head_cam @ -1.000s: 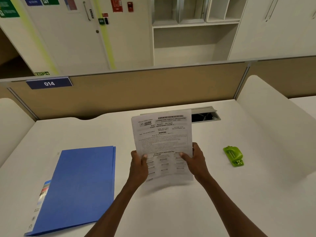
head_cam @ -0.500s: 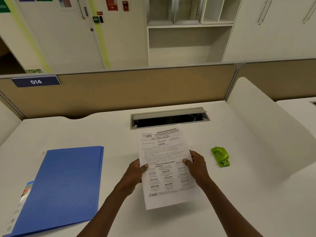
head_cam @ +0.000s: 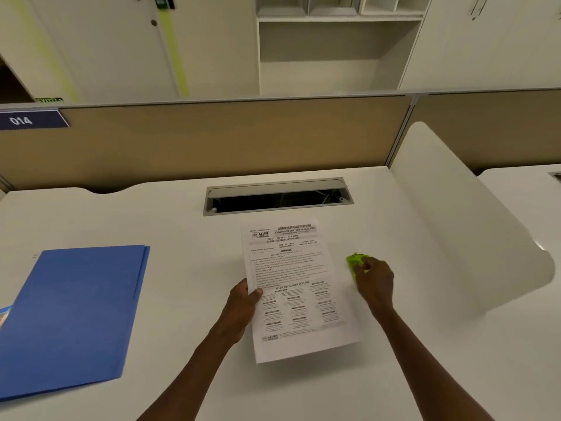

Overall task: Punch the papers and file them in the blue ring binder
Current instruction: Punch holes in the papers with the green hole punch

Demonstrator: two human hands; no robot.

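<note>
The printed papers (head_cam: 296, 287) are a thin white stack held just above the white desk (head_cam: 182, 375) at its middle. My left hand (head_cam: 244, 302) pinches their left edge, thumb on top. To their right, my right hand (head_cam: 375, 279) is curled over the small green hole punch (head_cam: 353, 262), which is blurred and mostly covered by the fingers. The blue ring binder (head_cam: 73, 317) lies closed and flat at the desk's left side, apart from both hands.
An open cable tray slot (head_cam: 277, 197) is sunk into the desk behind the papers. A tan partition (head_cam: 212, 138) runs along the back, and a white curved divider (head_cam: 461, 214) closes the right side. Coloured sheets (head_cam: 3, 314) peek out under the binder's left edge.
My right hand has let go of the papers' right edge and moved right onto the green punch. The papers have come lower, held by the left hand alone.
</note>
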